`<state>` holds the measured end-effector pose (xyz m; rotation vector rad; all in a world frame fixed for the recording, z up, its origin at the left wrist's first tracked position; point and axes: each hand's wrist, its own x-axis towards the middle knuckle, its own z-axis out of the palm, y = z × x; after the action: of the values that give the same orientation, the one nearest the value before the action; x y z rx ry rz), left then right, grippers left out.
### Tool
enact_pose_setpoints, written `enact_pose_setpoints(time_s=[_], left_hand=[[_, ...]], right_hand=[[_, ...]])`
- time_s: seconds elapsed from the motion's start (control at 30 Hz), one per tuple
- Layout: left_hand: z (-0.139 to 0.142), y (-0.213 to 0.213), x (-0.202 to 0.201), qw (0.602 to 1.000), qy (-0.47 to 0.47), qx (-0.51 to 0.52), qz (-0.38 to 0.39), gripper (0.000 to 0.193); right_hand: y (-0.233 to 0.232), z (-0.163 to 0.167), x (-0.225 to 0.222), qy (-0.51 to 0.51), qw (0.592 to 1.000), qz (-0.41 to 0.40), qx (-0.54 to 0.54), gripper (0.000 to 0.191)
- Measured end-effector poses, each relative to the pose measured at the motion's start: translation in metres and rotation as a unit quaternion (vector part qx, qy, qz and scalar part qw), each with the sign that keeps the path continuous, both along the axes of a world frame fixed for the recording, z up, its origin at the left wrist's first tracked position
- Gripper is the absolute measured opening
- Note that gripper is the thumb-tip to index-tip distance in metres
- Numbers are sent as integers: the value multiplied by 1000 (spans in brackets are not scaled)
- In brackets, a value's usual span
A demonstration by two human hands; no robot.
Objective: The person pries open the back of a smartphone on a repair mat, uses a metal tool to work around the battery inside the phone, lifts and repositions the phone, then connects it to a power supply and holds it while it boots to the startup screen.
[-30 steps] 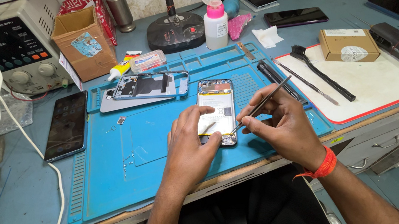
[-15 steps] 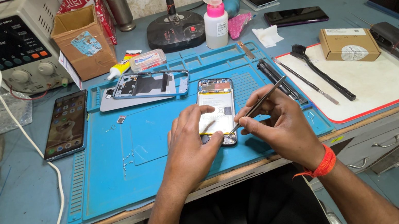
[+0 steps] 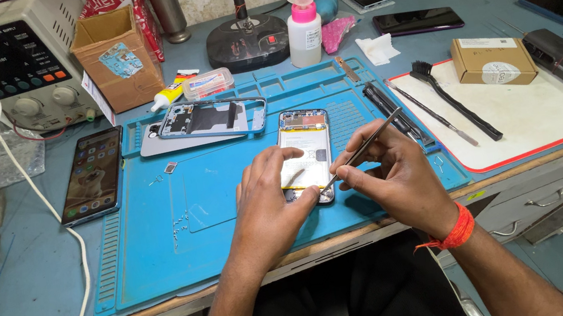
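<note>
An opened phone (image 3: 305, 143) with its back removed lies on the blue repair mat (image 3: 230, 209), its white battery exposed. My left hand (image 3: 269, 200) rests on the phone's lower end, fingers pressing it down. My right hand (image 3: 390, 172) holds metal tweezers (image 3: 364, 148), whose tips touch the phone's lower edge beside my left fingertips. The phone's bottom part is hidden under my fingers.
A blue phone frame on a back cover (image 3: 206, 121) lies at the mat's far side. A lit phone (image 3: 91, 174) lies left, a power supply (image 3: 11, 64) behind it. A cardboard box (image 3: 113, 57), solvent bottle (image 3: 304, 30), brush (image 3: 449, 98) and white mat (image 3: 547, 113) are nearby.
The tweezers' tips have moved down from the phone's middle to its lower edge. My left hand has shifted a little lower on the phone.
</note>
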<state>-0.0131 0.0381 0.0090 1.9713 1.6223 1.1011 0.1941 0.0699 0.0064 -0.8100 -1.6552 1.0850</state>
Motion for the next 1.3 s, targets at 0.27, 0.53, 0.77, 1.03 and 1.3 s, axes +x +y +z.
enact_pose_setpoints(time_s=[0.27, 0.53, 0.77, 1.03, 1.3], left_hand=[[-1, 0, 0, 1000, -15, 10, 0, 56], [1, 1, 2, 1000, -13, -7, 7, 57], [-2, 0, 2, 1000, -9, 9, 4, 55], [-2, 0, 1, 1000, 3, -2, 5, 57], [-2, 0, 2, 1000, 2, 6, 4, 57]], right_hand=[[1, -2, -1, 24, 999, -21, 13, 26], [0, -2, 0, 34, 999, -26, 27, 26], [0, -1, 1, 35, 999, -24, 33, 25], [-1, 0, 0, 30, 999, -24, 14, 24], [0, -2, 1, 16, 1000, -21, 12, 25]])
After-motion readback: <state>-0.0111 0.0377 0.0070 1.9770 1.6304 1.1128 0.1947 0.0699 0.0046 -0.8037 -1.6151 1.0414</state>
